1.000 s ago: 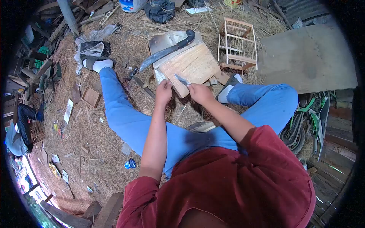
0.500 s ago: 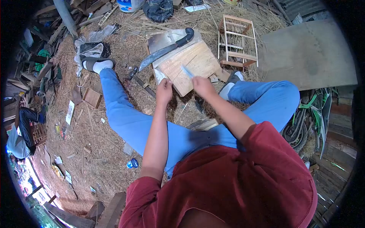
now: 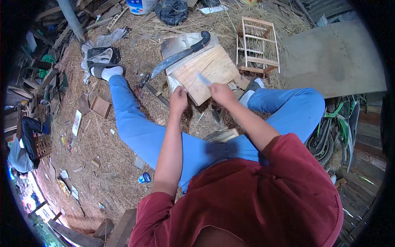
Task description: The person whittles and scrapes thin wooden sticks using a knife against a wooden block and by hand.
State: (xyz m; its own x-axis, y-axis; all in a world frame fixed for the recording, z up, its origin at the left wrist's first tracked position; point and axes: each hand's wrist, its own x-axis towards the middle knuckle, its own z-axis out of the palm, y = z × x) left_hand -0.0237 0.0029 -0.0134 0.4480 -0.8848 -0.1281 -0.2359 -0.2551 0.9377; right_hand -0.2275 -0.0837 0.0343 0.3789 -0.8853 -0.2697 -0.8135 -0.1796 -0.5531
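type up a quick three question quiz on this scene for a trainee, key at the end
1. Multiple choice: which hand holds the small knife?
a) left
b) right
2. True or false: the machete lies with neither hand touching it.
3. Fill in the blank: the machete's handle is ____ in colour.

Key: 1. b, the right hand. 2. True. 3. Black.
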